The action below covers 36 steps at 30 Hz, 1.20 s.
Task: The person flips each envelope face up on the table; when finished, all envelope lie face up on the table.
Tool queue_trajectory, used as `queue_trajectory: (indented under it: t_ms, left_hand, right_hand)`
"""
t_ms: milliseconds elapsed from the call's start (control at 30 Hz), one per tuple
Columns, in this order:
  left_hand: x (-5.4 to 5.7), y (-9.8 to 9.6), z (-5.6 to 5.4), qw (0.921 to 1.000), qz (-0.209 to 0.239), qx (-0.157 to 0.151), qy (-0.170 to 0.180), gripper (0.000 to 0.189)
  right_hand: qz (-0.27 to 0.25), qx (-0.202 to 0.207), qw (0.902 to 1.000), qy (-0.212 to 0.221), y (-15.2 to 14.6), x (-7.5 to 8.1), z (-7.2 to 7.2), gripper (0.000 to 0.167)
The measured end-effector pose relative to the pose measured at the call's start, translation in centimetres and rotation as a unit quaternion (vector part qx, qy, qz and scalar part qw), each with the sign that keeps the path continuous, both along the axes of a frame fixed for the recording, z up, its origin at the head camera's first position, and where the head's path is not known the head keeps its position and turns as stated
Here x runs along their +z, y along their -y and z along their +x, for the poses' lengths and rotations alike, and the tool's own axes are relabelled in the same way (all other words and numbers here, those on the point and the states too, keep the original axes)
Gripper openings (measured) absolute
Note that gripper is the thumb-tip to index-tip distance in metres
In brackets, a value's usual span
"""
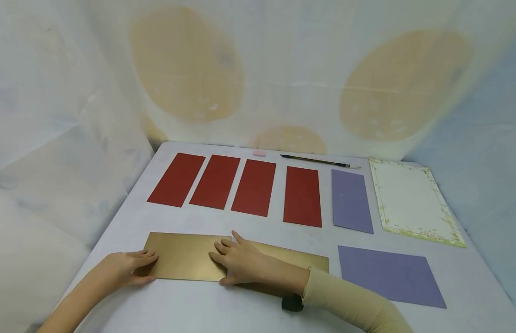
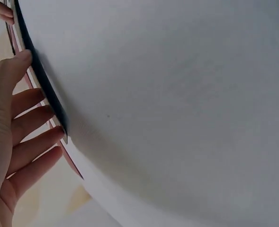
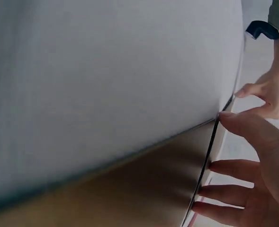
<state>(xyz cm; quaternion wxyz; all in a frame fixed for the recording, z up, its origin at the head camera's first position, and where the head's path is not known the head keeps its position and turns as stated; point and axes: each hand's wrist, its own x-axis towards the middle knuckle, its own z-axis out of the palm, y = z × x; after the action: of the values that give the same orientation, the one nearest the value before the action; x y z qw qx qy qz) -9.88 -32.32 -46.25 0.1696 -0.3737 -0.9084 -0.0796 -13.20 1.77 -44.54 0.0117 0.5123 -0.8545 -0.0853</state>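
Note:
A flat gold card (image 1: 187, 256) lies crosswise near the front of the table in the head view. At its left end my left hand (image 1: 130, 268) holds it, with the thumb by the near corner and the fingers over the short edge. My right hand (image 1: 243, 261) holds the other short end, its thumb (image 3: 236, 123) at the near corner and its fingers spread along the edge. Under my right wrist lies a second gold card (image 1: 299, 256), end to end with the first and partly hidden by the forearm. The left wrist view shows the held card's dark edge (image 2: 47, 87).
Several red cards (image 1: 255, 187) stand in a row farther back. A purple card (image 1: 351, 201) follows them, and another purple card (image 1: 391, 275) lies at front right. Along the back are a pink eraser-like block (image 1: 259, 153), a brush (image 1: 316, 160) and a flower-bordered sheet (image 1: 416, 199).

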Motion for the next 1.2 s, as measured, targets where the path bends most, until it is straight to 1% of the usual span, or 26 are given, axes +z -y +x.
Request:
queue_trajectory:
  t_ms: [33, 100, 133, 200, 300, 400, 433, 500, 533, 600, 667, 700, 733, 767, 833, 900, 967, 1033, 1100, 1133, 1200]
  left_hand:
    - [-0.1, 0.0, 0.0, 0.9993, 0.001, -0.018, -0.033, 0.048]
    - [-0.1, 0.0, 0.0, 0.996, 0.006, -0.038, -0.081, 0.053]
    - [0.1, -0.1, 0.1, 0.9945, 0.011, -0.042, -0.095, 0.056]
    - [0.9, -0.2, 0.3, 0.9927, 0.025, -0.042, -0.11, 0.058]
    - [2.5, -0.5, 0.6, 0.9916, 0.047, -0.026, -0.118, 0.05]
    - [3.9, -0.5, 0.7, 0.9909, 0.072, -0.003, -0.114, 0.047]
    - [4.3, -0.5, 0.7, 0.9912, 0.078, 0.003, -0.107, 0.047]
    - [4.8, -0.2, 0.4, 0.991, 0.093, 0.012, -0.095, 0.048]
    - [5.1, -0.1, 0.2, 0.9912, 0.102, 0.014, -0.083, 0.047]
    - [5.5, 0.3, -0.3, 0.9906, 0.123, 0.001, -0.059, 0.041]
    - [6.1, 0.7, -0.9, 0.9888, 0.147, -0.008, -0.023, 0.019]
    - [6.3, 0.8, -1.2, 0.9873, 0.158, -0.01, -0.001, 0.012]
    - [6.6, 1.0, -1.5, 0.9854, 0.169, -0.008, 0.022, 0.015]
    - [6.8, 1.1, -1.8, 0.9832, 0.177, -0.003, 0.045, 0.023]
    - [7.1, 1.3, -2.4, 0.9775, 0.183, 0.022, 0.102, 0.035]
    - [7.0, 1.6, -3.1, 0.9686, 0.184, 0.04, 0.163, 0.031]
    - [6.3, 1.9, -3.8, 0.9601, 0.178, 0.043, 0.211, 0.028]
    - [5.4, 2.2, -4.7, 0.9544, 0.166, 0.037, 0.245, 0.027]
    - [4.5, 2.5, -5.7, 0.9526, 0.152, 0.03, 0.262, 0.028]
    - [4.1, 2.7, -6.3, 0.9543, 0.139, 0.034, 0.262, 0.028]
    - [3.6, 2.8, -7.2, 0.9529, 0.12, 0.046, 0.275, 0.027]
  right_hand:
    - [-0.003, 0.005, 1.0, 0.002, 0.0, 0.0, 0.0, 0.066]
    - [-0.008, 0.013, 0.9999, 0.008, 0.0, 0.2, 0.1, 0.062]
    - [-0.013, 0.016, 0.9997, 0.012, -0.1, 0.3, 0.1, 0.059]
    - [-0.027, 0.025, 0.9993, 0.01, -0.3, 1.0, 0.3, 0.053]
    - [-0.066, 0.039, 0.9968, -0.019, -0.6, 2.3, 0.2, 0.042]
    - [-0.125, 0.041, 0.99, -0.052, -0.7, 3.4, 0.0, 0.029]
    - [-0.148, 0.036, 0.9869, -0.052, -0.7, 3.7, -0.2, 0.025]
    - [-0.195, 0.023, 0.9799, -0.031, -0.8, 4.0, -0.6, 0.018]
    - [-0.217, 0.016, 0.9759, -0.013, -0.8, 4.1, -0.8, 0.016]
    - [-0.257, 0.004, 0.9659, 0.029, -0.8, 4.3, -1.3, 0.013]
    - [-0.286, -0.007, 0.9552, 0.077, -0.8, 4.4, -1.9, 0.012]
    - [-0.296, -0.012, 0.9492, 0.106, -0.8, 4.5, -2.2, 0.012]
    - [-0.307, -0.017, 0.9414, 0.138, -0.7, 4.5, -2.6, 0.012]
    - [-0.316, -0.023, 0.9337, 0.167, -0.6, 4.5, -3.0, 0.012]
    - [-0.33, -0.038, 0.9149, 0.23, -0.5, 4.4, -3.8, 0.013]
    - [-0.341, -0.049, 0.8961, 0.28, -0.4, 4.0, -4.6, 0.014]
    - [-0.344, -0.06, 0.8859, 0.305, -0.2, 3.4, -5.3, 0.014]
    - [-0.344, -0.071, 0.8815, 0.315, -0.1, 2.7, -5.8, 0.015]
    - [-0.337, -0.08, 0.8872, 0.305, 0.1, 2.1, -6.3, 0.015]
    - [-0.333, -0.084, 0.8909, 0.297, 0.2, 1.8, -6.6, 0.015]
    - [-0.326, -0.088, 0.8971, 0.285, 0.5, 1.4, -6.9, 0.016]
